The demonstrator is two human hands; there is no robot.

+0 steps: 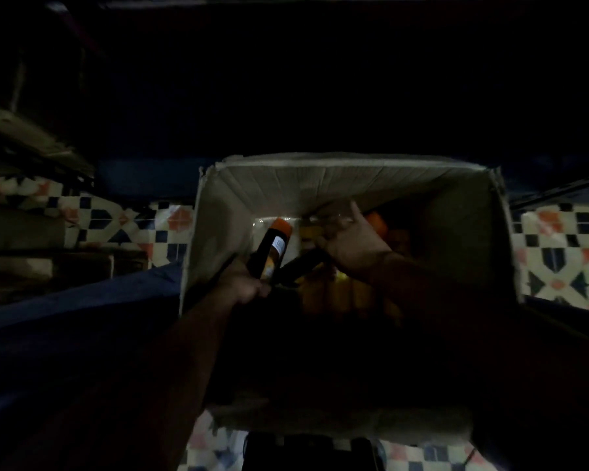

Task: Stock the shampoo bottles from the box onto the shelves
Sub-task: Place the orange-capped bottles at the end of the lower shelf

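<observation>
**Two hands reaching into a cardboard box of bottles**

In very dim light, a person is looking down into an open cardboard box [286, 185] sitting on a patterned tile floor [558, 246]. The left hand [240, 283] is gripping a dark bottle with an orange cap [272, 248], its fingers curling around the lower end, tilting it up inside the box's left side. The right hand [351, 244] is reaching deeper in, fingers loosely spread over clear plastic wrap [330, 217]; whether they are pinching it cannot be told. More orange bottles [340, 294] are lying in the box beneath.
</observation>
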